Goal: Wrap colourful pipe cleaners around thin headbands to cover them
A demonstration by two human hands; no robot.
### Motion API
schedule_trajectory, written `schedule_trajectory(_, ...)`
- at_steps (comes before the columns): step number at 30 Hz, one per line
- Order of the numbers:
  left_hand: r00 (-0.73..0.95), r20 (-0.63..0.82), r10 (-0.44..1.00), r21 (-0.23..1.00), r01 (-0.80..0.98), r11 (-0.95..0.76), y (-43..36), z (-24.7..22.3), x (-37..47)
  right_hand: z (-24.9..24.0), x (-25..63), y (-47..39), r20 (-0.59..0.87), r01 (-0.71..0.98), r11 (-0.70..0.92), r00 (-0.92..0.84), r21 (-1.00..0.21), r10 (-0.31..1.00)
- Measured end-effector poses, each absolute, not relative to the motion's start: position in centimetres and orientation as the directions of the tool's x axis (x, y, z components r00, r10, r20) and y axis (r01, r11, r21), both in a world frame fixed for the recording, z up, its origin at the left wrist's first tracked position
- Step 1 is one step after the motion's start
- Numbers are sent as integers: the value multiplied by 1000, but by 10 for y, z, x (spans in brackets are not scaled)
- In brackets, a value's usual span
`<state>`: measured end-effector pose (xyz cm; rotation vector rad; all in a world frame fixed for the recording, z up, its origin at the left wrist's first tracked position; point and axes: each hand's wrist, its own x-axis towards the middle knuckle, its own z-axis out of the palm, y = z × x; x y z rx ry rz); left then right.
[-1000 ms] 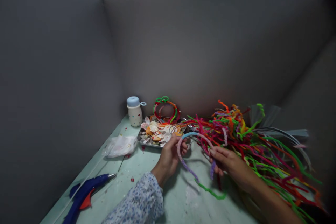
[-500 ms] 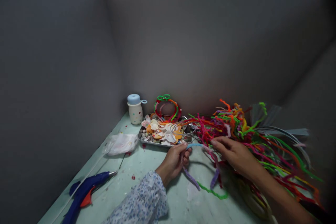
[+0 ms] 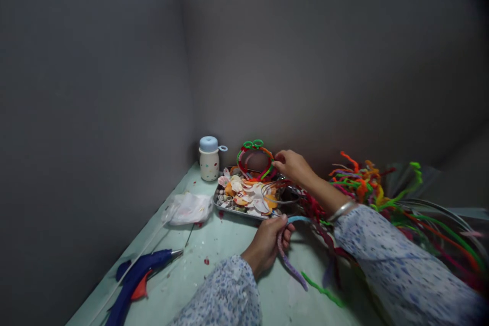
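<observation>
My left hand (image 3: 269,244) is closed around a strip of pipe cleaner, light blue on top with a purple length (image 3: 292,267) hanging down; it appears curved like a headband. My right hand (image 3: 292,165) is raised over the back right of the metal tray (image 3: 239,213). Its curled thumb and fingers meet the right edge of several fuzzy headbands (image 3: 240,160) propped there, one topped with green loops; whether it grips them is unclear. White and orange petal shapes (image 3: 255,198) fill the tray. A green pipe cleaner (image 3: 323,291) lies right of my left hand.
At the left stand a white bottle with a blue lid (image 3: 209,163), a plastic bag (image 3: 191,209) and a blue glue gun (image 3: 143,277) with its cord. Tangled coloured pipe cleaners (image 3: 367,178) spread across the right, partly behind my right sleeve. Grey partitions (image 3: 305,61) enclose the table.
My right hand has moved left and away from me, from beside the held strip to the headbands in the tray. My left hand keeps its hold. The view has shifted slightly.
</observation>
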<state>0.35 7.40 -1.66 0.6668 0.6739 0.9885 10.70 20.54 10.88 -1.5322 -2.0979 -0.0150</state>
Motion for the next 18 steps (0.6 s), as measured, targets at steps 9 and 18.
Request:
schedule_trajectory(9,380,-148,913,801,-495,336,77,-25,5,84,133,171,-11,640,619,-699,-456,715)
schedule_trajectory(18,391,-146,909,813,-475,335,77,-22,4,100,168,177,90,745,563,-573,-358,815)
